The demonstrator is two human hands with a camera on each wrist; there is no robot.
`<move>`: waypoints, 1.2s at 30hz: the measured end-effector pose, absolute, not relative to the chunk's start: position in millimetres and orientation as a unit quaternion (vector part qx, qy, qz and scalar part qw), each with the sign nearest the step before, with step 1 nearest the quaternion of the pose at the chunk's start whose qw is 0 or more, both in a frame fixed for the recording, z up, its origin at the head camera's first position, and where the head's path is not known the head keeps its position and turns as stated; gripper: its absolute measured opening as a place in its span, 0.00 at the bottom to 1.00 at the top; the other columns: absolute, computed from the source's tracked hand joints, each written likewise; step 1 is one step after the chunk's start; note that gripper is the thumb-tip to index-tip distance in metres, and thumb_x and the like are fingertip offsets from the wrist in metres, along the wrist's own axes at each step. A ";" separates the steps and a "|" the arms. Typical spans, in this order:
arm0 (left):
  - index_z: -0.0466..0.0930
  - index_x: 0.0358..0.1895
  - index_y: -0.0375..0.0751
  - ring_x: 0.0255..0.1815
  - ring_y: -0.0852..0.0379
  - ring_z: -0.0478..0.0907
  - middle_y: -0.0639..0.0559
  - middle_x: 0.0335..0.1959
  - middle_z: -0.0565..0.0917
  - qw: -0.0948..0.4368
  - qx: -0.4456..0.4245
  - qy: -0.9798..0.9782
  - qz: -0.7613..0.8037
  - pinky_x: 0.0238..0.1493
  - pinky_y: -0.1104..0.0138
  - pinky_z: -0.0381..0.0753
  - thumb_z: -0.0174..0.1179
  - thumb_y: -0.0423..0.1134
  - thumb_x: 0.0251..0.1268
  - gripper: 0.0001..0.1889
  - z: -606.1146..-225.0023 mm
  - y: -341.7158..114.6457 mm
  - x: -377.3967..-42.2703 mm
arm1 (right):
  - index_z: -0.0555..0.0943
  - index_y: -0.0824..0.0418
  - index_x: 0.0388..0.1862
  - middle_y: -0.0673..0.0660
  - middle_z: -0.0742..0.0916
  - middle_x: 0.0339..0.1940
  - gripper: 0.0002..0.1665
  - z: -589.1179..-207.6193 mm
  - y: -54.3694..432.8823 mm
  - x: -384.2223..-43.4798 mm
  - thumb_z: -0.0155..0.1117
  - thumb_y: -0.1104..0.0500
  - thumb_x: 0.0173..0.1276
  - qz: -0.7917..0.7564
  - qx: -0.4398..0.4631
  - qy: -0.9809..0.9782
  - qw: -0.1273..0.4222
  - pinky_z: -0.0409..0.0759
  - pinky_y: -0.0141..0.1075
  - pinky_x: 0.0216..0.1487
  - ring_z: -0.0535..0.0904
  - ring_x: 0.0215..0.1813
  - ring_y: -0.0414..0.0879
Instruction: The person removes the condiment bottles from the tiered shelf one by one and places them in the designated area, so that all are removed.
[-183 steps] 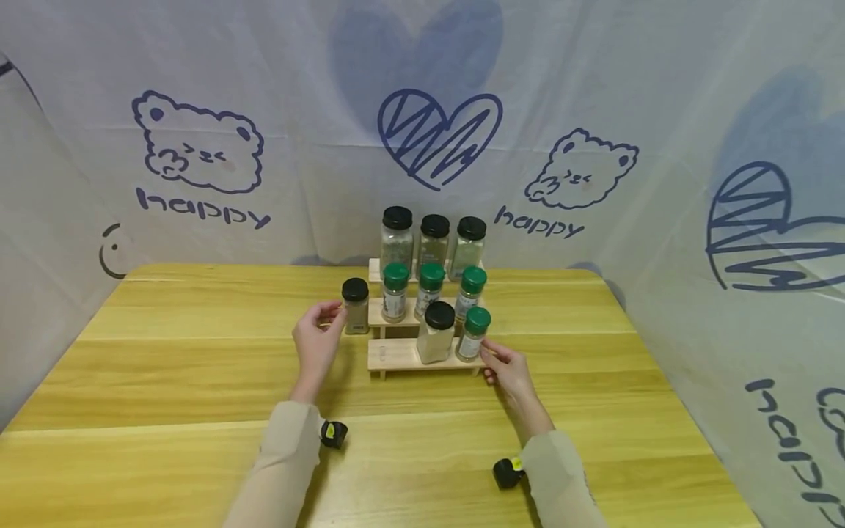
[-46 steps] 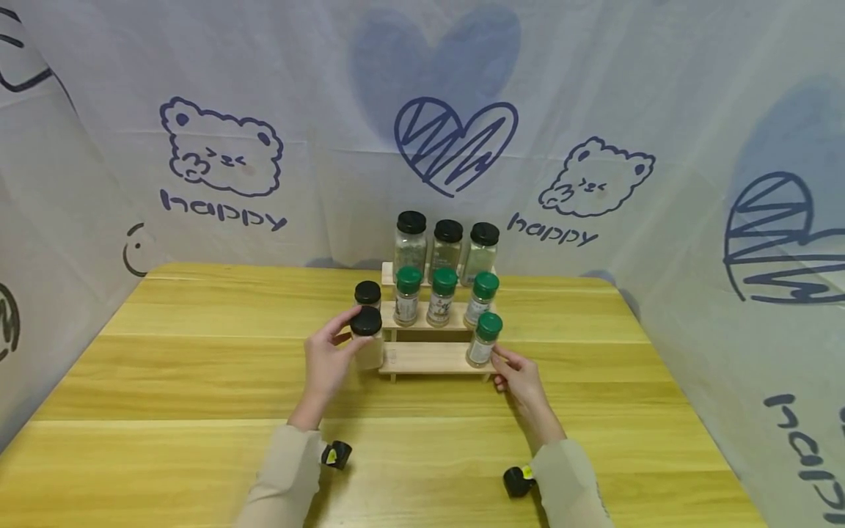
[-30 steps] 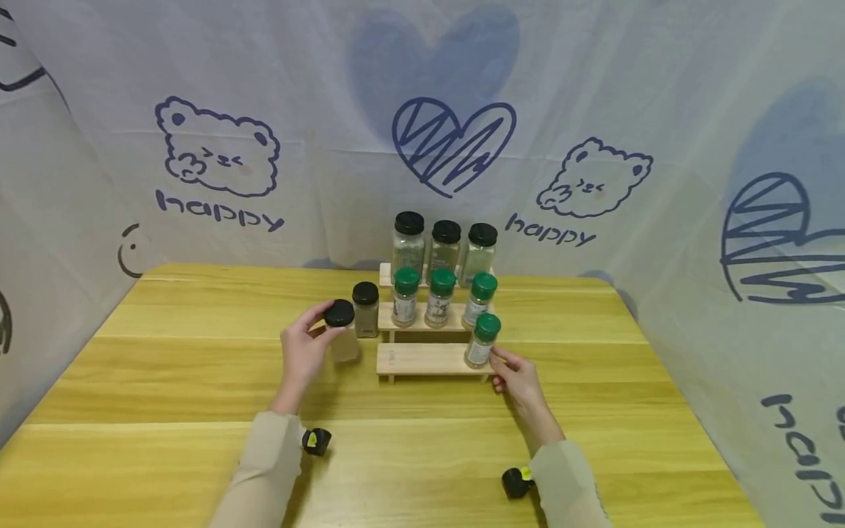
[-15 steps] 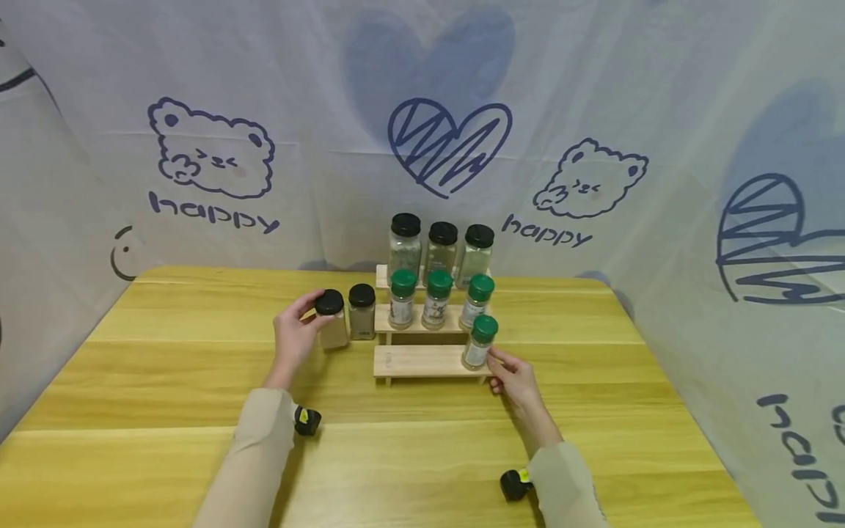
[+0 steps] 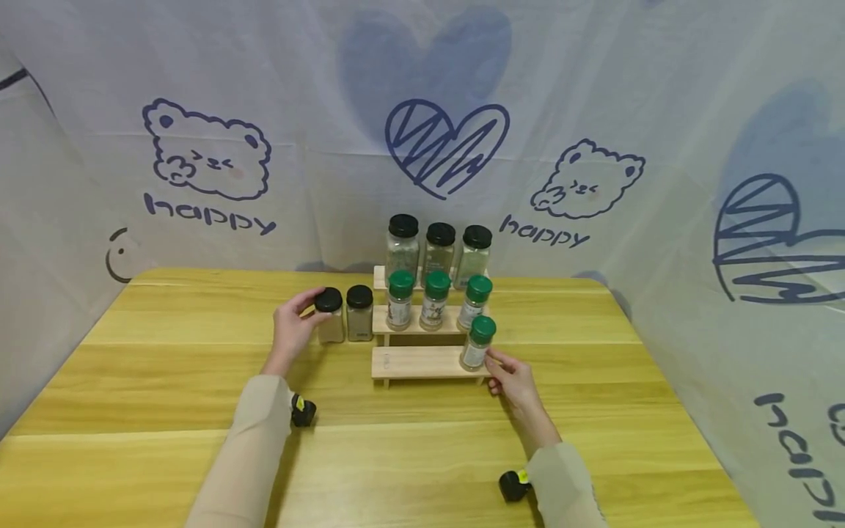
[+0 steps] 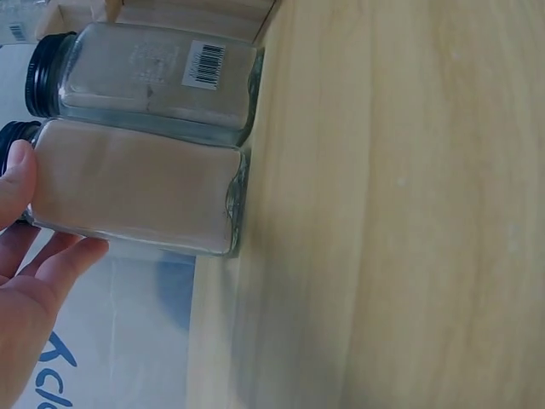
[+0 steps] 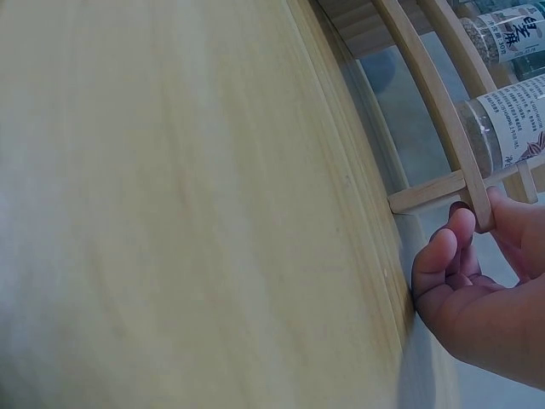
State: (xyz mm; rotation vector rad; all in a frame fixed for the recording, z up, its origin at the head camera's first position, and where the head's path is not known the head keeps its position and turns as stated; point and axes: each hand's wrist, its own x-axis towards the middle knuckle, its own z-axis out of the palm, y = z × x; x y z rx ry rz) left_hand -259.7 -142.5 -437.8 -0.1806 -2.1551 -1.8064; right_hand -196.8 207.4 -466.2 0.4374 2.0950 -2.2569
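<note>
My left hand (image 5: 290, 334) holds a glass spice jar (image 5: 332, 329) with a black lid and pale beige powder, thumb and fingers around its neck. In the left wrist view that jar (image 6: 136, 187) stands upright on the table, right beside a second black-lidded jar (image 6: 153, 81) with a barcode sticker. Both are left of a three-step wooden spice rack (image 5: 416, 361). My right hand (image 5: 518, 383) grips the right end of the rack's lowest step, as the right wrist view shows. Close to its fingertips, a green-lidded spice jar (image 5: 474, 353) stands on that step.
Three green-lidded jars (image 5: 433, 314) fill the middle step, and three taller black-lidded jars (image 5: 439, 257) stand on the top one. Behind the wooden table (image 5: 396, 455) hangs a printed white cloth (image 5: 317, 88).
The beige-powder jar has gone from the rack's lowest step to the table, left of the other black-lidded jar, carried by my left hand. My right hand has stayed at the rack's right end.
</note>
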 end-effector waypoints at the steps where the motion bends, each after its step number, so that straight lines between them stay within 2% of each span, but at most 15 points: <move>1: 0.73 0.51 0.25 0.53 0.43 0.71 0.34 0.52 0.73 0.162 -0.065 -0.755 -0.632 0.48 0.65 0.73 0.60 0.17 0.47 0.23 -438.3 -142.5 -260.6 | 0.70 0.74 0.55 0.52 0.76 0.18 0.21 -466.5 207.4 -196.8 0.56 0.69 0.63 -0.725 0.140 0.674 0.016 0.69 0.24 0.14 0.68 0.14 0.37; 14: 0.71 0.52 0.23 0.54 0.42 0.70 0.32 0.53 0.72 0.153 -0.072 -0.747 -0.644 0.49 0.67 0.72 0.58 0.17 0.48 0.23 -438.6 -140.1 -267.0 | 0.71 0.73 0.55 0.50 0.80 0.21 0.20 -469.6 207.5 -198.0 0.55 0.69 0.63 -0.724 0.133 0.677 0.014 0.68 0.24 0.14 0.68 0.15 0.37; 29: 0.69 0.55 0.25 0.57 0.42 0.67 0.33 0.56 0.69 0.132 -0.075 -0.757 -0.635 0.52 0.61 0.70 0.57 0.19 0.52 0.23 -438.2 -141.0 -266.8 | 0.71 0.73 0.55 0.51 0.77 0.18 0.21 -469.1 208.1 -199.2 0.56 0.69 0.63 -0.722 0.139 0.678 0.013 0.68 0.24 0.14 0.68 0.15 0.37; 36: 0.66 0.58 0.26 0.60 0.42 0.63 0.33 0.58 0.67 0.150 -0.072 -0.768 -0.618 0.55 0.53 0.67 0.58 0.20 0.52 0.26 -436.6 -143.6 -261.8 | 0.71 0.72 0.55 0.50 0.78 0.18 0.21 -469.8 208.1 -198.8 0.56 0.69 0.63 -0.721 0.142 0.678 0.013 0.68 0.24 0.14 0.68 0.14 0.37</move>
